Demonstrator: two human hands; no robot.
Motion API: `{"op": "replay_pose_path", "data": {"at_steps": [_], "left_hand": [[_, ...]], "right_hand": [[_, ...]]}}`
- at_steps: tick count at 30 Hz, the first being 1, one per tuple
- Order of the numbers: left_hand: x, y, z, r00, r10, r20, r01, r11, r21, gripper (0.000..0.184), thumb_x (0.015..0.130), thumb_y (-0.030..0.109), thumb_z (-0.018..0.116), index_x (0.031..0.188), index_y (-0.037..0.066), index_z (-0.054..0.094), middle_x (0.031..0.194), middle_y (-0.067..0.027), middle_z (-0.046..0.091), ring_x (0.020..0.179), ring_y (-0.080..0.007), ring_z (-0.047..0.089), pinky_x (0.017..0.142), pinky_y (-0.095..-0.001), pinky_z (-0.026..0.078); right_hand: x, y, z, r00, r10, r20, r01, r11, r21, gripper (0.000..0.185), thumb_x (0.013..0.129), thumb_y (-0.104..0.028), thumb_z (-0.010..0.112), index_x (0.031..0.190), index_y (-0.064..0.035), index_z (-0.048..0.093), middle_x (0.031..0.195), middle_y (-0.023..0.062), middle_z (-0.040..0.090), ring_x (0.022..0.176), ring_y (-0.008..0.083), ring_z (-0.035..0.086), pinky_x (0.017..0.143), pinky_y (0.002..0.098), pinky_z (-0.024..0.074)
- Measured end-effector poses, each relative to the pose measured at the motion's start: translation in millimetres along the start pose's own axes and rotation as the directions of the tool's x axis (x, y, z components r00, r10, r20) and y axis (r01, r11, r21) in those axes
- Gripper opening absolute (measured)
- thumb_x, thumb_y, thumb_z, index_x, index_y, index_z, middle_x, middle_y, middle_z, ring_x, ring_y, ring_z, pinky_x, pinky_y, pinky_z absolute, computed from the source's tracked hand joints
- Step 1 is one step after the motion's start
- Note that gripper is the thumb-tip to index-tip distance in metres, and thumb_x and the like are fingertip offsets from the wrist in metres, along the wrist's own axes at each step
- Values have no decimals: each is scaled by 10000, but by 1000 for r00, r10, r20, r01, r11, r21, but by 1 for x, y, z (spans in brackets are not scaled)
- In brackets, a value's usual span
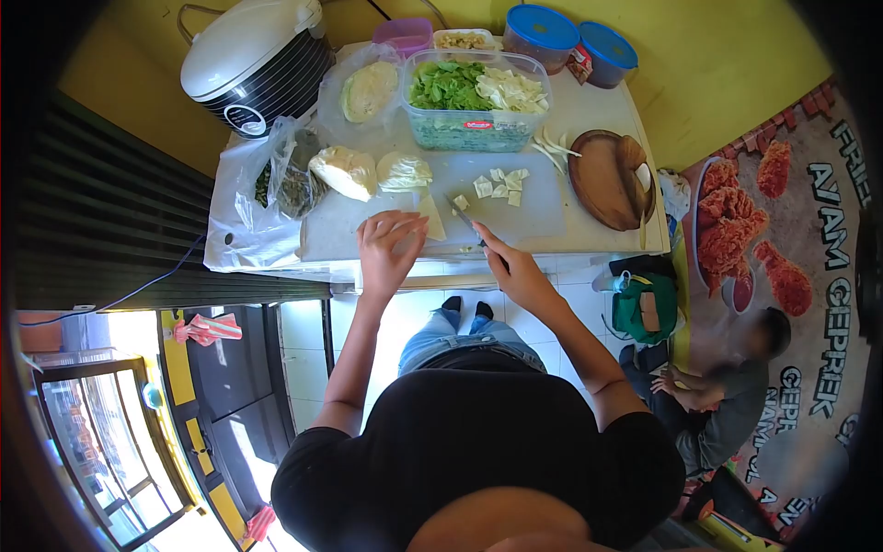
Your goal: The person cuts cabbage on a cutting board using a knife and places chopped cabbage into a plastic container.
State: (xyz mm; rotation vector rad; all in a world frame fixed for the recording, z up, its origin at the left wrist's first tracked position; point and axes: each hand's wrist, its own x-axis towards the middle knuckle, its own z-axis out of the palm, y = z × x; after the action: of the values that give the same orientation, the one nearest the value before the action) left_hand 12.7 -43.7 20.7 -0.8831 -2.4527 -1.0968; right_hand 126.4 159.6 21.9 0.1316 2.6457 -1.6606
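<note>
My right hand [520,276] is closed around the handle of a knife [462,213], its blade pointing up and left over a pale cutting board [543,221]. My left hand [393,248] is beside the blade with its fingers stretched out, over or touching the edge of a flat pale piece [432,221]; contact is not clear. Several small pale squares [499,189] lie on the board to the right of the blade. Behind my left hand are a cut cabbage chunk [346,172] and a smaller cabbage piece [404,172].
A clear tub [478,129] of chopped greens stands at the back. Right of the board sits a wooden mortar [598,189] with a pestle. A bagged cabbage [370,92], a rice cooker [258,69] and blue-lidded containers [541,37] surround the workspace. A person [727,396] sits at right.
</note>
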Motion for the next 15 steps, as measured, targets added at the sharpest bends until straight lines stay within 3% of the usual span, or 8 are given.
{"op": "replay_pose_path", "data": {"at_steps": [2,6,9,13,15], "left_hand": [[-13,-4,4,996,50,77,-57,994,88,191,811,218,722,993,164,749,1072,27,695,1032,-190,569,943,-372,356],[-19,7,22,995,68,72,-76,990,120,283,815,205,723,1094,161,723,1142,23,684,1063,-192,567,957,-372,342],[-10,21,36,992,88,87,-100,985,141,278,831,221,707,1101,160,719,1161,22,676,1077,-197,562,973,-384,333],[3,29,50,995,68,79,-77,991,108,251,841,229,682,1077,152,717,1170,33,659,1111,-199,546,1011,-416,310],[8,30,46,997,44,63,-50,995,90,247,842,228,678,1073,151,718,1170,30,659,1117,-198,542,1013,-421,307]], "right_hand": [[0,0,-5,998,48,-45,-48,999,-15,484,991,-93,461,1460,-188,383,844,122,613,633,118,407,639,247,425],[2,6,-21,984,110,-140,-113,993,-15,483,995,-101,459,1462,-197,380,832,115,600,625,121,401,638,247,424],[3,-4,-28,973,198,-119,-201,979,-15,486,996,-104,460,1466,-197,373,825,104,574,627,112,395,635,246,419],[4,-7,-27,979,156,-133,-157,988,5,486,998,-108,459,1467,-195,371,824,99,551,629,104,389,637,243,413],[4,0,-21,986,54,-161,-56,998,-9,511,985,-117,463,1473,-220,349,674,173,538,547,170,467,602,291,444]]}}
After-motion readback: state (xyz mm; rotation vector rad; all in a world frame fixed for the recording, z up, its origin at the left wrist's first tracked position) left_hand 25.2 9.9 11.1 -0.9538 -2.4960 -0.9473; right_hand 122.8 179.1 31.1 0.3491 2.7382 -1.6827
